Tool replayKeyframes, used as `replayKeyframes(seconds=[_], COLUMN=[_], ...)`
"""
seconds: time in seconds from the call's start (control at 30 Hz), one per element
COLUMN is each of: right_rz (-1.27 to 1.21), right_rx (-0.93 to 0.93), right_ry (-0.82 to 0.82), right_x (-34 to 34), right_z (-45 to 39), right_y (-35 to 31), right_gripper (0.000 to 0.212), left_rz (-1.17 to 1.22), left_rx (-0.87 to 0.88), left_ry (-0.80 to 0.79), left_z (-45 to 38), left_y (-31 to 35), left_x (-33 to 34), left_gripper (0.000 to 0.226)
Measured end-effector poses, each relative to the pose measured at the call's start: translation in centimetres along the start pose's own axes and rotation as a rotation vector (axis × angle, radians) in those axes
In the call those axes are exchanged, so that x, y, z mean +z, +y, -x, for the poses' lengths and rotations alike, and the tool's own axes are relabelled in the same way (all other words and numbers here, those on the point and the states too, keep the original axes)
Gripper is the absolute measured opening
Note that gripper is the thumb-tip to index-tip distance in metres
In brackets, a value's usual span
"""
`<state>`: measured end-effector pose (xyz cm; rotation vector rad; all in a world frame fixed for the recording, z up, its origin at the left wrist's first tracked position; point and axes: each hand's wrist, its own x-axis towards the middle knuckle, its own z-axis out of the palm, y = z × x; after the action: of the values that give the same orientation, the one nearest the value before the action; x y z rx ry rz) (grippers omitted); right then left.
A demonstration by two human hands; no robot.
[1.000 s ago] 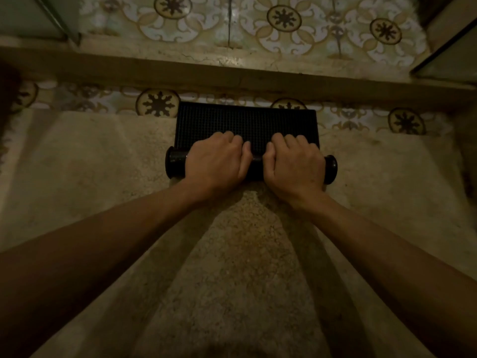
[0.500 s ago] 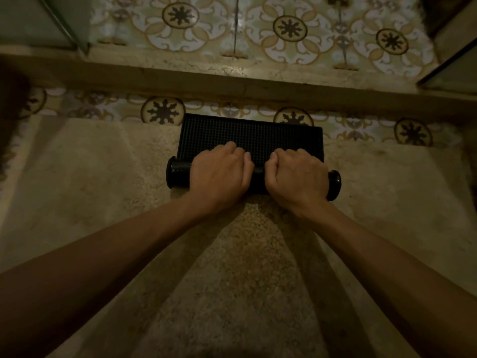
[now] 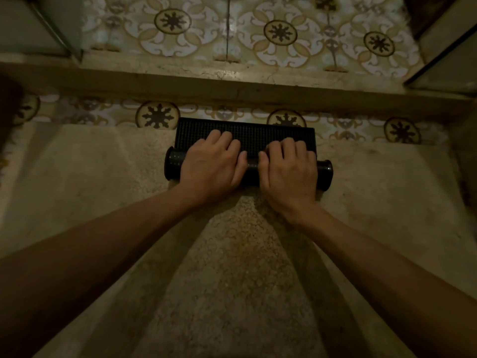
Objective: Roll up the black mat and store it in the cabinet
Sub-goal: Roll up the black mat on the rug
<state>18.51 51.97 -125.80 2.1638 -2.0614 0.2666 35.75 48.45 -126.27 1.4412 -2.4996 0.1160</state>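
Observation:
The black mat lies on a speckled stone counter, mostly wound into a thick roll whose ends stick out past my hands; a short gridded strip still lies flat beyond the roll. My left hand rests over the left half of the roll, fingers curled across its top onto the flat strip. My right hand covers the right half the same way. The two hands sit side by side, thumbs nearly touching. The middle of the roll is hidden under them.
The stone counter stretches toward me. Behind the mat runs a patterned tile strip, then a raised stone ledge and more patterned tiles. Glass-fronted panels stand at the upper left and the upper right.
The roll has moved forward, away from me, and grown thicker, so the flat strip beyond it is shorter. Both hands travelled forward with it.

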Motion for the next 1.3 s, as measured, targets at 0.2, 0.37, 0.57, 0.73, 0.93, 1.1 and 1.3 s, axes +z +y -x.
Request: replayKeyframes(seconds=[0.2, 0.37, 0.57, 0.73, 0.93, 1.1, 1.3], right_rz=[-0.069, -0.134, -0.110, -0.046, -0.038, -0.066, -0.066], right_rx=[0.000, 0.041, 0.021, -0.045, -0.034, -0.038, -0.029], right_ry=[-0.019, -0.002, 0.066, 0.065, -0.043, -0.026, -0.113], right_x=[-0.1, 0.2, 0.5, 0.6, 1.3, 1.4, 2.2], right_z=[-2.4, -4.4, -3.8, -4.1, -8.5, -8.9, -10.3], right_y=[0.2, 1.1, 0.9, 1.4, 1.8, 2.7, 3.2], right_gripper=[0.037, 0.039, 0.040, 0.047, 0.061, 0.047, 0.045], left_rz=[0.020, -0.057, -0.092, -0.063, 0.021, -0.032, 0.031], left_rx=[-0.069, -0.077, -0.008, -0.045, -0.100, 0.015, 0.090], left_ry=[0.001, 0.023, 0.004, 0.044, 0.005, -0.065, -0.257], left_z=[-1.4, 1.8, -0.8, -3.4, -5.6, -6.0, -7.5], left_y=[-0.4, -1.0, -2.4, -3.4, -4.3, -4.7, -5.8], left_x=[-0.5, 0.2, 0.0, -0.1, 0.3, 0.6, 0.6], left_gripper=[0.039, 0.051, 0.050, 0.052, 0.063, 0.080, 0.096])
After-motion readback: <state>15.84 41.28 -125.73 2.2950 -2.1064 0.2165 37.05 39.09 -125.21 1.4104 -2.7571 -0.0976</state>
